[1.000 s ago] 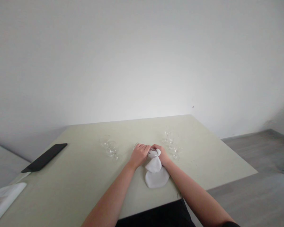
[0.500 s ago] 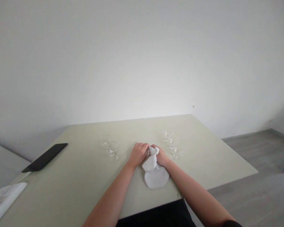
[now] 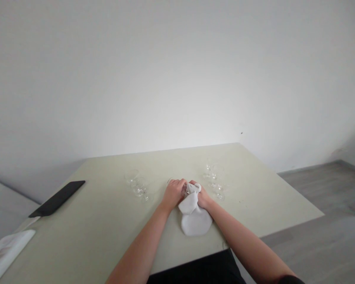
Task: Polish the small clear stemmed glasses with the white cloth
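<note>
My left hand (image 3: 173, 193) is closed round a clear glass (image 3: 184, 190) held just above the pale table (image 3: 106, 221). Only a sliver of that glass shows between my hands. My right hand (image 3: 203, 197) is closed on a white cloth (image 3: 193, 215), pressing its upper end against the glass. The cloth's lower part lies spread on the table near the front edge. Two clear stemmed glasses (image 3: 137, 184) stand to the left of my hands. A group of clear glasses (image 3: 214, 179) stands to the right.
A black flat device (image 3: 57, 198) lies at the table's left edge. A white folded sheet (image 3: 6, 252) sits at the near left corner. A plain white wall stands behind the table, and grey floor (image 3: 328, 221) runs to the right.
My right hand has shifted the cloth's upper end round the glass, and the cloth has bunched more tightly against it. My left hand has kept its grip in place.
</note>
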